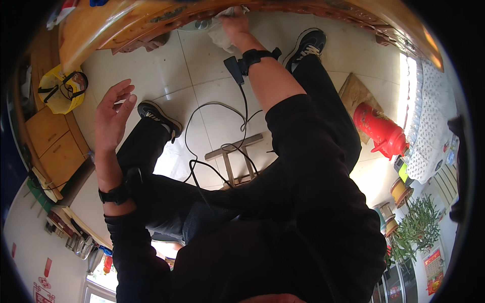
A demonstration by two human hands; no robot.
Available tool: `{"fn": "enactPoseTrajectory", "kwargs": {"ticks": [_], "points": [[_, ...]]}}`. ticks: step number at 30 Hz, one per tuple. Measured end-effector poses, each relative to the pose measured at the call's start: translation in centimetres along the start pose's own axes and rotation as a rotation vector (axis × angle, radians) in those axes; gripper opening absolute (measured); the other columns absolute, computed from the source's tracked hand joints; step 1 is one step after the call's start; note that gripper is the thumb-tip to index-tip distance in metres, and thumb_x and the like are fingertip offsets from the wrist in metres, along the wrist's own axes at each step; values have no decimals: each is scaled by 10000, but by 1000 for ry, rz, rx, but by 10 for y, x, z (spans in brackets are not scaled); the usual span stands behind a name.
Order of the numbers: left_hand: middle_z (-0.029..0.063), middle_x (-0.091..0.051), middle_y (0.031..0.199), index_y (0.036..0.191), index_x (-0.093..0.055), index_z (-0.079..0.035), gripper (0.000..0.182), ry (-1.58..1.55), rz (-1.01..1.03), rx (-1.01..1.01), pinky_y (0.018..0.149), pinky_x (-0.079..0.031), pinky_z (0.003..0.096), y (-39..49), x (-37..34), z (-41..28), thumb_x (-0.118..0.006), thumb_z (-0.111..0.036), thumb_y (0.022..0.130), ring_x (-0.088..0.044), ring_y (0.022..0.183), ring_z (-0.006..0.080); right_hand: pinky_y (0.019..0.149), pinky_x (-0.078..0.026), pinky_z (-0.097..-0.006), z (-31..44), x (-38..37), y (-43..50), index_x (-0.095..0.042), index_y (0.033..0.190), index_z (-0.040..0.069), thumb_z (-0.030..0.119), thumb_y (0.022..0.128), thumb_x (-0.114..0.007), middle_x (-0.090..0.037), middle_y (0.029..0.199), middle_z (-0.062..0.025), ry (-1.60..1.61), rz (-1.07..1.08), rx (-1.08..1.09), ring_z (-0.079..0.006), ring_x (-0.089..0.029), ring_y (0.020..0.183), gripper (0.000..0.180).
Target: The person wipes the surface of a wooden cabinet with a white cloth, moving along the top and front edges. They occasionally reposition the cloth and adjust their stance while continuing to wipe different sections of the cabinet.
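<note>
My right hand (235, 28) presses a pale cloth (220, 36) against the carved edge of a varnished wooden table (182, 17). Part of the cloth hangs below the edge. Raised at the left, my left hand (113, 113) holds nothing, its fingers slightly bent and apart. It hovers over the tiled floor near my left shoe (160, 119). A black strap circles each wrist; a black device (234, 70) by the right one trails a cable. Under the table edge, partly hidden, is a round glassy object (195, 25).
Black cable (191, 140) loops over the floor beside a wooden stool (231, 159) under me. A yellow bin (60, 89) stands by wooden drawers (57, 138) at left. At right are a red thermos (380, 128), a brown board (354, 91), a patterned cloth cover (432, 125) and potted plants (418, 223).
</note>
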State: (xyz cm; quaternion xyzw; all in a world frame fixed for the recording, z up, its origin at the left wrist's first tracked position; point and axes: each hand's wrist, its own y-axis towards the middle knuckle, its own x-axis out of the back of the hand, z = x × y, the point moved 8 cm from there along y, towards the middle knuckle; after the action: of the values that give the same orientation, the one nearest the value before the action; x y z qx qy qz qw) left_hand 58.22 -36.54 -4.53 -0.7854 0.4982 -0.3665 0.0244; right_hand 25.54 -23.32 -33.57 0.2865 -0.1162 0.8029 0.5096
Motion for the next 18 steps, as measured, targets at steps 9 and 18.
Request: {"fn": "enactPoseTrajectory", "kwargs": {"ticks": [9, 18], "points": [[90, -651, 1180, 1302, -588, -59, 425, 11, 25, -18, 901, -471, 310, 3, -8, -4, -682, -227, 923, -583, 1067, 172, 782, -542, -446, 34, 58, -56, -366, 1517, 191, 154, 823, -596, -682, 1136, -201, -364, 97, -64, -380, -670, 914, 732], [104, -648, 1193, 1307, -578, -45, 432, 51, -1, -9, 912, -465, 318, 3, 3, 3, -667, -244, 934, -587, 1073, 172, 818, -564, -494, -9, 0, -16, -331, 1525, 215, 128, 902, -578, -605, 1273, -190, 656, 392, -570, -376, -659, 1006, 676]]}}
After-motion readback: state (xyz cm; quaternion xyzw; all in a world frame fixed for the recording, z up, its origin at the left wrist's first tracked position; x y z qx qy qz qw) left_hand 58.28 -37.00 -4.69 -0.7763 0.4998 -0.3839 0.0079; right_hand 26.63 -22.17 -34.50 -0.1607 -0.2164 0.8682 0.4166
